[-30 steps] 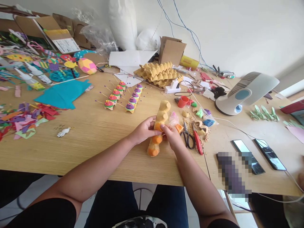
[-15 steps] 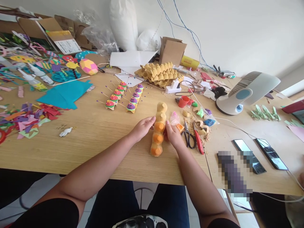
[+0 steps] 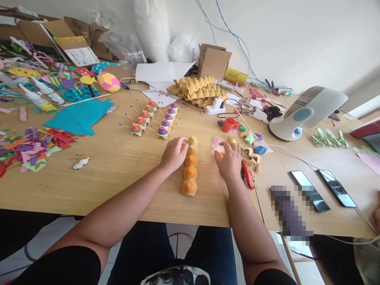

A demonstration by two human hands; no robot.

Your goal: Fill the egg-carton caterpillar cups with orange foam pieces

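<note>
An egg carton strip (image 3: 190, 173) lies on the table in front of me, cups facing up. Its nearer three cups are coated in orange clay; the far ones are bare cardboard. My left hand (image 3: 175, 153) has curled fingers against the strip's far left side. To the right, my right hand (image 3: 231, 160) hovers by a small clear bag with orange clay (image 3: 221, 153), thumb and fingers apart. That hand covers the scissors. A red-handled cutter (image 3: 247, 175) lies just beyond it.
Two decorated carton caterpillars, one red-green (image 3: 143, 118) and one purple (image 3: 168, 122), stand farther back. Behind them are stacked egg trays (image 3: 197, 90). Colored clay bags (image 3: 260, 150), a red cup (image 3: 228, 124), a fan (image 3: 305, 113) and phones (image 3: 310, 190) occupy the right. Paper scraps (image 3: 38, 146) cover the left.
The strip has come down flat onto the table, slightly left of before. My right hand has let go of it and moved right, over the scissors. The left hand stays at the strip.
</note>
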